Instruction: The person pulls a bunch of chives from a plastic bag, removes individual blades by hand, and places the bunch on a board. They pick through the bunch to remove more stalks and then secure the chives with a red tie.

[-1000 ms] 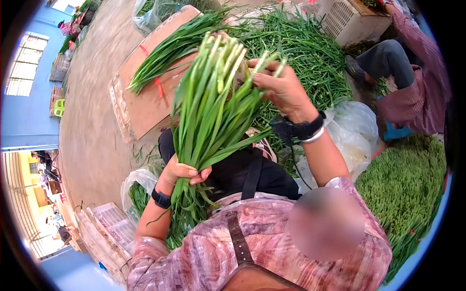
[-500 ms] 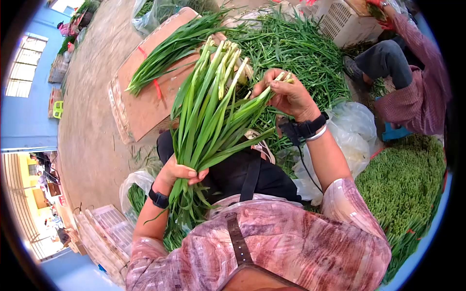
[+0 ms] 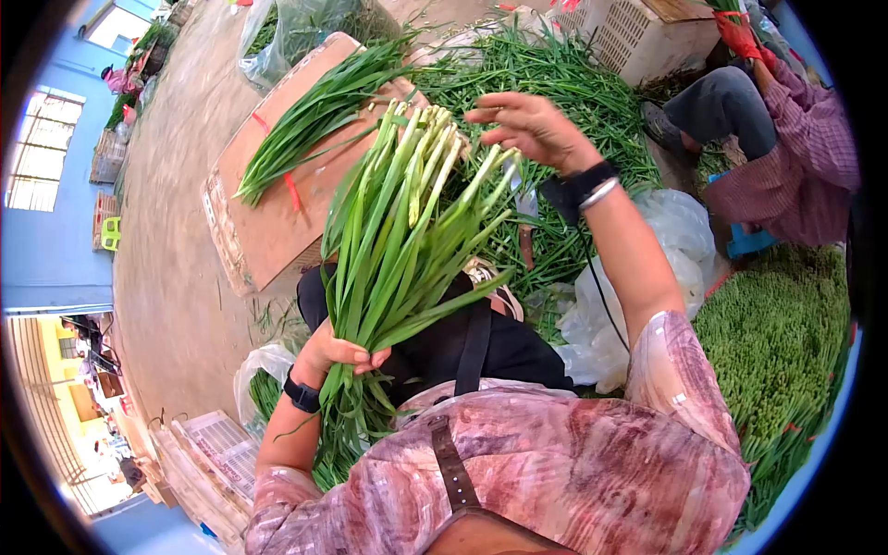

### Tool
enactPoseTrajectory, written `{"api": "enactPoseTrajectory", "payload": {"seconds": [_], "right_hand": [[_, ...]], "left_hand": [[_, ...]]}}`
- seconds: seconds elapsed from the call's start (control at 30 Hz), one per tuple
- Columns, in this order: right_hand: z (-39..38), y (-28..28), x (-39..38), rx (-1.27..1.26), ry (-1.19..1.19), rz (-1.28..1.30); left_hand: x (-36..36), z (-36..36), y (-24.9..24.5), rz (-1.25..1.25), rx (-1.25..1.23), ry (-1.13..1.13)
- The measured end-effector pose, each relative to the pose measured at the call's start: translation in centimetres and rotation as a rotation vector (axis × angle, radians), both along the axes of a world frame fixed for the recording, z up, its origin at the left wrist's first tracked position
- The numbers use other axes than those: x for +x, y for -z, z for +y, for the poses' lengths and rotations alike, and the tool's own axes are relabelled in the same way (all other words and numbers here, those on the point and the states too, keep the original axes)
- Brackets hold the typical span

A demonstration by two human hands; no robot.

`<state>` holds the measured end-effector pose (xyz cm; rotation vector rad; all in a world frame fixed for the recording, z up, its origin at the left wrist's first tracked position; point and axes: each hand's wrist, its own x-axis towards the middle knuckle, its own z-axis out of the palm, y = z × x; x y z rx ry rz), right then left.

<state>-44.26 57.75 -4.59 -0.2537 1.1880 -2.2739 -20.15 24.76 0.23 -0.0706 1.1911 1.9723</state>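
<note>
My left hand (image 3: 340,353) is closed round the leafy lower part of a bunch of garlic chives (image 3: 393,245), held above my lap. The pale cut stem ends point up and away from me, with a few stems fanned out to the right. Just beyond those ends, my right hand (image 3: 532,129) is raised with fingers apart and nothing seen in them. Below it, a knife (image 3: 526,242) with a brown handle lies on the loose greens (image 3: 564,92), its blade partly behind the stems.
Another bunch of greens (image 3: 314,125) lies on a brown board (image 3: 268,222) with a red tie. Clear plastic bags (image 3: 671,240) are beside my right knee. Packed green bundles (image 3: 777,342) stand at right. A co-worker in red gloves (image 3: 738,39) sits by a white crate (image 3: 638,42).
My right hand has let go of the stems at the bunch's right side and moved up, fingers opening. The knife now shows beneath. My left hand keeps its hold.
</note>
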Motion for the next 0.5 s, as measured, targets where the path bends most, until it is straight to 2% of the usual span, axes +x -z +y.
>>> {"api": "enactPoseTrajectory", "payload": {"seconds": [0.07, 0.1, 0.17, 0.2, 0.23, 0.3, 0.33, 0.5], "right_hand": [[-2.4, -1.6, 1.4, -0.006, -0.174, 0.102], [-3.2, -0.9, 1.1, -0.116, -0.337, 0.072], [-4.6, 1.7, 1.3, -0.089, -0.41, 0.03], [-4.7, -0.4, 2.9, -0.016, -0.382, 0.009], [-4.4, -2.1, 3.6, 0.152, -0.429, 0.108], [-5.4, -1.3, 4.1, 0.1, -0.374, 0.083], [-4.5, -1.9, 3.7, 0.313, -0.431, 0.203], [-3.1, -3.5, 4.9, 0.271, -0.398, 0.048]], "left_hand": [[0.1, 0.0, -0.3, -0.005, 0.011, 0.02], [0.2, -0.1, -0.3, -0.02, -0.004, 0.038], [0.4, -0.7, -0.2, -0.049, -0.036, 0.072], [0.4, -0.7, -0.3, -0.045, -0.043, 0.087], [0.5, -0.7, -0.4, -0.043, -0.049, 0.102], [0.6, -0.7, -0.5, -0.049, -0.05, 0.12], [0.6, -0.7, -0.5, -0.057, -0.045, 0.12], [0.4, 0.2, -1.0, -0.044, -0.112, 0.104]]}}
